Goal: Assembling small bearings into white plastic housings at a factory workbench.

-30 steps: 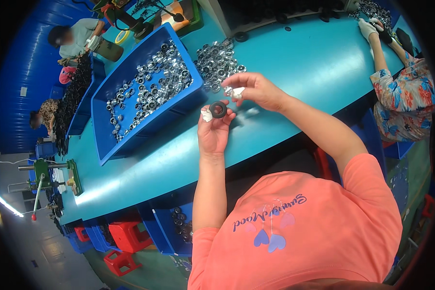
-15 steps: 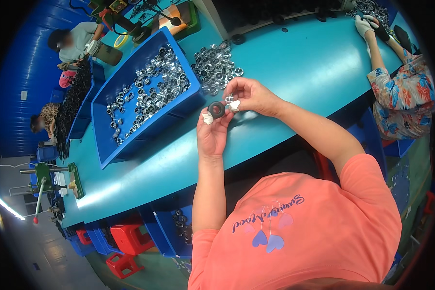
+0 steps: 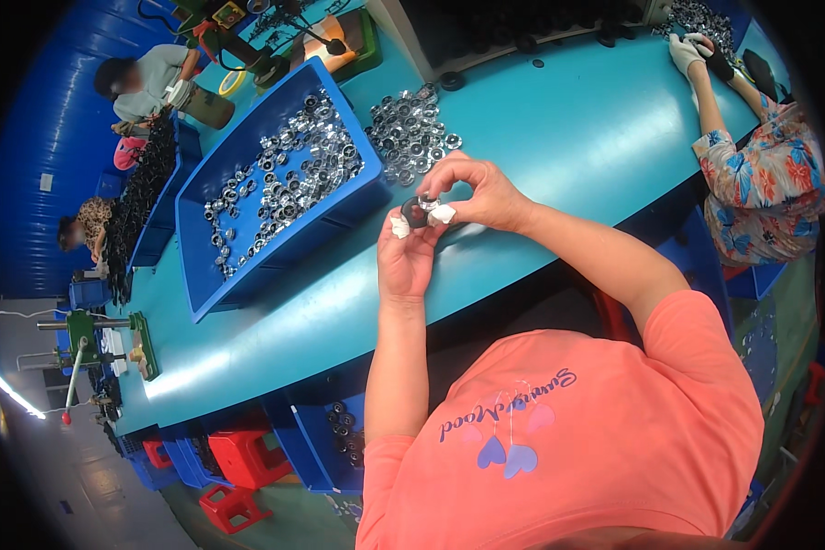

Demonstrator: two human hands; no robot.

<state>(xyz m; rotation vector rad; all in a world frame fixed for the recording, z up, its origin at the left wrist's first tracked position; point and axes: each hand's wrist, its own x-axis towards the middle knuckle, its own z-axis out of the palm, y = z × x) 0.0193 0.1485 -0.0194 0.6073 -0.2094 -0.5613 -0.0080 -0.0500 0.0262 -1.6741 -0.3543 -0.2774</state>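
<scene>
My left hand (image 3: 404, 261) is closed round a black rubber ring (image 3: 413, 214), gripping it by the edge with thumb and fingers. Pinched in my right hand (image 3: 484, 194) is a small shiny silver-and-clear hub (image 3: 428, 203), held right against the ring; whether it sits inside the opening I cannot tell. White wraps cover both thumb tips. Just beyond my hands, a pile of similar hubs (image 3: 408, 128) lies on the turquoise table (image 3: 559, 119). To the left stands a large blue bin (image 3: 189, 246) with many more of them.
A co-worker's gloved hand (image 3: 685, 57) works over another heap of parts (image 3: 703, 23) at the far right. A green hand press (image 3: 82, 339) stands at the left end. Red stools (image 3: 246, 458) and a blue crate (image 3: 307, 440) sit below the table edge.
My right hand has brought the hub leftward against the black ring. Before, the two were slightly apart. My left hand has shifted only a little.
</scene>
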